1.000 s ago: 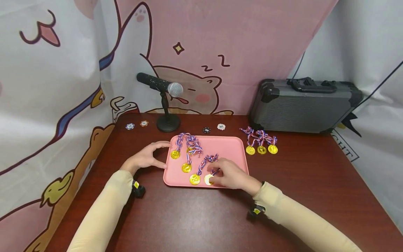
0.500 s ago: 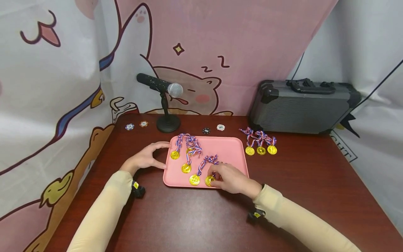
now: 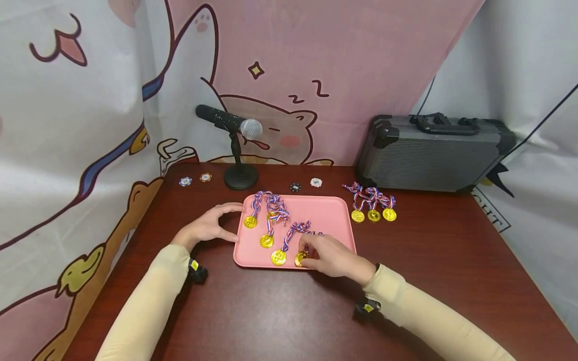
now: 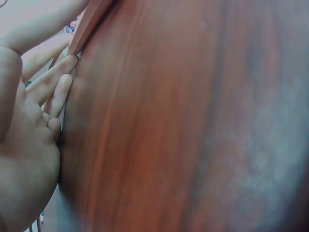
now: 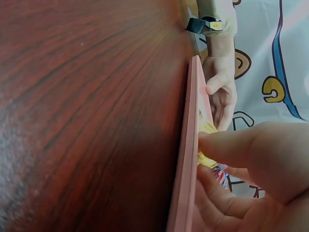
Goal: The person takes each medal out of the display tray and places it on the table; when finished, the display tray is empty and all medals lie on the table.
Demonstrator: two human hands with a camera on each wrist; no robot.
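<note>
On the wooden table lies a pink tray [image 3: 329,215] holding several gold medals with red, white and blue ribbons. My right hand [image 3: 334,255] is over the tray's front part, where its thumb and fingers pinch a gold medal [image 3: 299,258]; that medal [image 5: 206,161] shows between thumb and fingertip in the right wrist view. Just left of it lies another medal [image 3: 278,257]. My left hand [image 3: 209,224] rests at the tray's left rim, thumb and fingers spread apart along it. Part of the held medal's ribbon is hidden under my right hand.
Right of the tray lie three more medals [image 3: 374,215] with knotted ribbons. A grey hard case [image 3: 429,158] stands behind them. A microphone [image 3: 230,123] on a stand is at the back left. Poker chips [image 3: 295,187] lie along the table's back, before a cartoon-print curtain [image 3: 361,75].
My right hand has shifted slightly toward me and turned a little; the medal at its fingertips now lies flatter, with less glare. My left hand has stayed at the tray's rim.
</note>
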